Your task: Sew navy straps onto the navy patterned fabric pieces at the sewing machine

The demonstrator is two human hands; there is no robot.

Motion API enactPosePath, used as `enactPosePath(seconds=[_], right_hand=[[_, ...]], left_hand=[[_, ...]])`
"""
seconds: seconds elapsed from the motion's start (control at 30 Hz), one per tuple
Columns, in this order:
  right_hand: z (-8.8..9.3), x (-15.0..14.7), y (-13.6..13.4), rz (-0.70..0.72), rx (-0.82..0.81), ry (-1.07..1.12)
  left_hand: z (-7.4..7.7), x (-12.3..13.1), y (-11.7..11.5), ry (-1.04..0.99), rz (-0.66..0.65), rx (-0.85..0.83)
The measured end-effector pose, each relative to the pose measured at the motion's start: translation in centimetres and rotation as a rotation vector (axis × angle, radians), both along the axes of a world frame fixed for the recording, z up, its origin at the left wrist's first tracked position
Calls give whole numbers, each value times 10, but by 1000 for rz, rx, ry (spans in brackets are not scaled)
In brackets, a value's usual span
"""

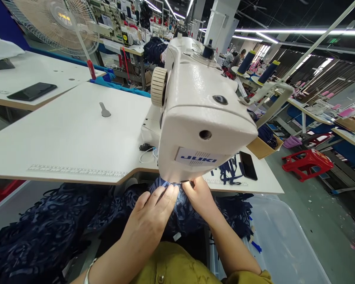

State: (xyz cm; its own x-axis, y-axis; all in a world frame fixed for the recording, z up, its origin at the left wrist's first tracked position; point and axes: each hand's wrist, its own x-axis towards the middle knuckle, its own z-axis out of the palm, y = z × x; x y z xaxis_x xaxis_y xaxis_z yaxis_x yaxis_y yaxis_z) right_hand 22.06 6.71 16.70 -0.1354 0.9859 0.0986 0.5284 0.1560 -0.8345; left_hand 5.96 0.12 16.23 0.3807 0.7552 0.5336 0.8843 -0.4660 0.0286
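A white JUKI sewing machine [195,114] stands on the white worktable [70,134]. Under its head lies dark navy lace fabric [180,209], which spills down to the left in a large heap [38,232]. My left hand [150,217] rests on the fabric with its fingers pressed together, pointing at the needle area. My right hand [199,195] pinches the fabric's edge right below the machine head. The needle itself is hidden by the machine.
A black phone [248,165] and navy straps [229,169] lie on the table right of the machine. Another phone [32,91] lies on the left table, behind it a fan [55,23]. Clear plastic bin [280,244] at lower right; red stool [307,162] on the floor.
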Motion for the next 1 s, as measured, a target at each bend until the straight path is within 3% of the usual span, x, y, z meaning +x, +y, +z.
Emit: enactPosePath(seconds=[0.3,0.47,0.6,0.77,0.83,1.0], right_hand=[[-5,-2,2,-9,28,51],[-20,-3,14,-96,22,258],[-45,1,21,-160,-132,480],[-77,11,10,120,-489,446],[-86,15,3,146,-587,460],[-92,28,-6,42,-563,610]], left_hand=[[2,-5,-3,-15,17,-36],[-3,-19,3,108,-87,-22],[-11,-23,10,108,-130,42],[-10,-20,14,84,-161,106],[-8,-18,13,63,-167,103],[-11,-14,13,54,-117,82]])
